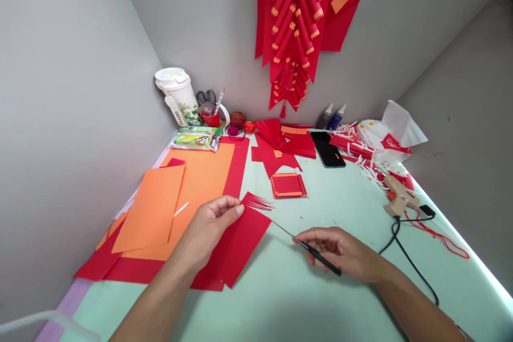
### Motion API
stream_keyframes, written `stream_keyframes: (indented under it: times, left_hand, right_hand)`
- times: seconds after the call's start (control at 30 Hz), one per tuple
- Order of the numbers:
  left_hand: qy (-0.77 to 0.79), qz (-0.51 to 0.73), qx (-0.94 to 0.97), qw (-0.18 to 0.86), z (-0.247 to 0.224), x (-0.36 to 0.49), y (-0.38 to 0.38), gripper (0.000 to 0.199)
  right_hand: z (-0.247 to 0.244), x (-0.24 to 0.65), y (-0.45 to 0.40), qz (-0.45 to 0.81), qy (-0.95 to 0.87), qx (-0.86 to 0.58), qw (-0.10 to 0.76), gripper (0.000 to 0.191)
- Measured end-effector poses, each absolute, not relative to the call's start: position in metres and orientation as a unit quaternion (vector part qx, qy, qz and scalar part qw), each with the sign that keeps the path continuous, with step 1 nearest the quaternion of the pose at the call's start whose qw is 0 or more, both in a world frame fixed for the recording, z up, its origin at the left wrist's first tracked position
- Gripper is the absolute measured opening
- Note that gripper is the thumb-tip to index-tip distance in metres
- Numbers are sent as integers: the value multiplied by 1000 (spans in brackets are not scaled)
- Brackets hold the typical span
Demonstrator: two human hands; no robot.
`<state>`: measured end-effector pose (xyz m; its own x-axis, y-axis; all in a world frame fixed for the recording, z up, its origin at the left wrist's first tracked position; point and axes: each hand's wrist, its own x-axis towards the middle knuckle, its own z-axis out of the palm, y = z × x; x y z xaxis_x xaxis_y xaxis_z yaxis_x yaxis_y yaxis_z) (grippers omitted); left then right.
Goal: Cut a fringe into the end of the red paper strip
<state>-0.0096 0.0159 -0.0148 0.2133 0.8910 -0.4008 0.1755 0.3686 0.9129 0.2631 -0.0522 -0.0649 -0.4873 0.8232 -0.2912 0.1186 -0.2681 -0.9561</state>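
My left hand [218,219] pinches a red paper sheet [250,246] at its upper left corner, thumb on top. Thin cut strips of red fringe [258,202] fan out to the right from under those fingers. In my right hand [336,248] is a pair of black-handled scissors [320,259], seen nearly edge-on. Their slim metal blades point up and left, and the tip is close to the right edge of the red sheet. Whether the tip touches the paper I cannot tell. The finger loops are partly hidden by my fingers.
Orange sheets [150,208] lie over red paper at left. Behind are a white cup [178,91], a snack packet [196,139], folded red paper fans [296,144] and a phone [327,149]. A glue gun [398,192] with its cord lies right. Red paper firecrackers [296,16] hang on the wall.
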Motion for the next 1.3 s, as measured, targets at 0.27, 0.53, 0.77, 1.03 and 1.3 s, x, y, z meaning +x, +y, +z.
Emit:
stream_keyframes:
  times: [0.27, 0.53, 0.77, 1.03, 1.3]
  left_hand:
    - [571, 284, 486, 598, -13, -8, 15, 25]
    - [574, 261, 495, 599, -13, -7, 16, 27]
    - [574, 259, 489, 603, -15, -6, 15, 27]
    - [571, 250, 491, 608, -16, -6, 14, 27]
    - [564, 244, 495, 614, -14, -5, 14, 26]
  right_hand:
    - [-65, 262, -54, 644, -558, -458, 253, 37]
    - [-65, 261, -54, 636, -563, -465, 248, 37]
    - [-65, 260, -53, 636, -565, -465, 245, 38]
    - [-67, 260, -54, 638, -563, -462, 248, 38]
    - [-67, 258, -54, 640, -563, -457, 252, 39]
